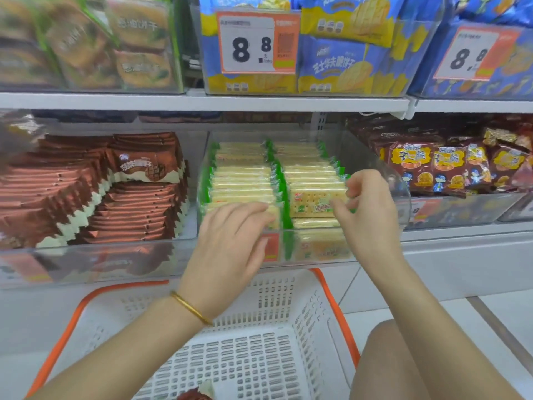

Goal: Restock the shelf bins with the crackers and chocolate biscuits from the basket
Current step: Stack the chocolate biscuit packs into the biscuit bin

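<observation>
Both hands reach over the near edge of the clear cracker bin (401, 194), which is packed nearly full. The left hand (230, 243) rests loosely open on the left row; the right hand (366, 209) pinches a cracker pack (313, 204). The white basket (311, 313) sits just below, one brown biscuit pack (193, 396) at its near edge.

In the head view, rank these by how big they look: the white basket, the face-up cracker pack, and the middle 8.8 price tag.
1. white basket, though it sits nearest the camera
2. 8.8 price tag
3. face-up cracker pack, partly hidden by fingers

clear glossy plastic bin (401, 197), perforated plastic basket (259, 350)
</observation>
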`<state>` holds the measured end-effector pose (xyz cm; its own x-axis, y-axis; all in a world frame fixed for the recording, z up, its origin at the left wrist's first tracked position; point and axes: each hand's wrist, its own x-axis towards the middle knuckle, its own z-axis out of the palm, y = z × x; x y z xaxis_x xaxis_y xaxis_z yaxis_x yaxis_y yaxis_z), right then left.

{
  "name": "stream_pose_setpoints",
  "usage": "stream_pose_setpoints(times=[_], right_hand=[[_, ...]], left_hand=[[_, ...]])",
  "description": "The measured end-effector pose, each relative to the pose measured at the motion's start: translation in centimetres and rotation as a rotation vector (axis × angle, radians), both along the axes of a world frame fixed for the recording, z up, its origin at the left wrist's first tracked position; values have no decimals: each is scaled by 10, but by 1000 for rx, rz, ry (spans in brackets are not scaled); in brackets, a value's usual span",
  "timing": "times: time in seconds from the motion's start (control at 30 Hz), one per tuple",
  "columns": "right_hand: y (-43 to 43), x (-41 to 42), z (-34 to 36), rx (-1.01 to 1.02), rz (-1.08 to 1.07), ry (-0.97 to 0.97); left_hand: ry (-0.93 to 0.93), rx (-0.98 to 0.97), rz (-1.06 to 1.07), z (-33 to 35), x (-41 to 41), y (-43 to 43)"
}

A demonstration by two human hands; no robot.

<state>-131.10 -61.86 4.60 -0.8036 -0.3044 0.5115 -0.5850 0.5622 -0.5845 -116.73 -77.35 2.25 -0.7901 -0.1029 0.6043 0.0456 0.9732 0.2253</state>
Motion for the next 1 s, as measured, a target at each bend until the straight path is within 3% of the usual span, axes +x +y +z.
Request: stream_pose_setpoints(times=[0.1, 0.23, 0.33, 0.43, 0.53, 0.67, 0.8, 1.0], right_hand=[[-20, 67, -15, -13, 299, -56], [-68, 132, -87, 415, 639, -309], [-102, 167, -160, 741, 788, -492], [-131, 200, -228, 925, 865, -592], [-154, 229, -278, 1023, 847, -672], [-165, 250, -308, 1174, 819, -567], [-163, 248, -305, 1117, 768, -506], [-151, 244, -311, 991, 786, -662]], left_hand=[[-60, 5, 9, -21, 49, -14], [-443, 45, 79, -66, 124, -57], [-749, 69, 173, -88, 168, -88], [-975, 113, 239, -105, 189, -114], [-994, 173, 275, -120, 192, -124], [-994, 162, 286, -130, 193, -130], [-1009, 107, 268, -135, 197, -131], [-1055, 125, 240, -142, 202, -123]])
